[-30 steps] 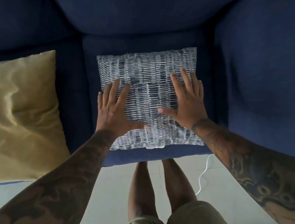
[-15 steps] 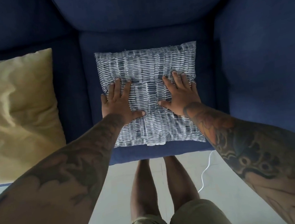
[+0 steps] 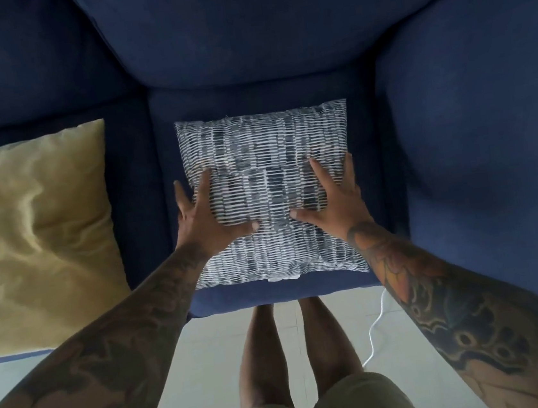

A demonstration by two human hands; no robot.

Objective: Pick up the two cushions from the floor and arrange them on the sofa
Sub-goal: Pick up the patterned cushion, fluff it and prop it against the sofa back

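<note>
Both cushions look to be off the floor already, so the person seems to be on the tidy-up part of the job. The patterned cushion (image 3: 270, 193) lies flat on the seat of the navy sofa (image 3: 472, 147), in the spot next to the armrest, and it sits pretty square to the seat's front edge with a strip of blue showing all round. The left hand (image 3: 211, 220) and right hand (image 3: 331, 203) are both spread wide and flat on top of it, fingers splayed, thumbs pointing in at each other — they're pressing or smoothing, not holding anything. The left hand's outer fingers hang just off the cushion's left edge, the right hand's reach its right edge. To do this bit well, probably best to push evenly with both palms so the filling doesn't bunch to one side, and if it's meant to stand against the backrest, take it by the side edges rather than dragging it. The cover is a grey and white dash print, a bit wrinkled near the front, soft and not very plump. The mustard cushion (image 3: 36, 237) lies flat on the seat to the left — shiny, creased fabric, its near edge right at the seat's front edge.
</note>
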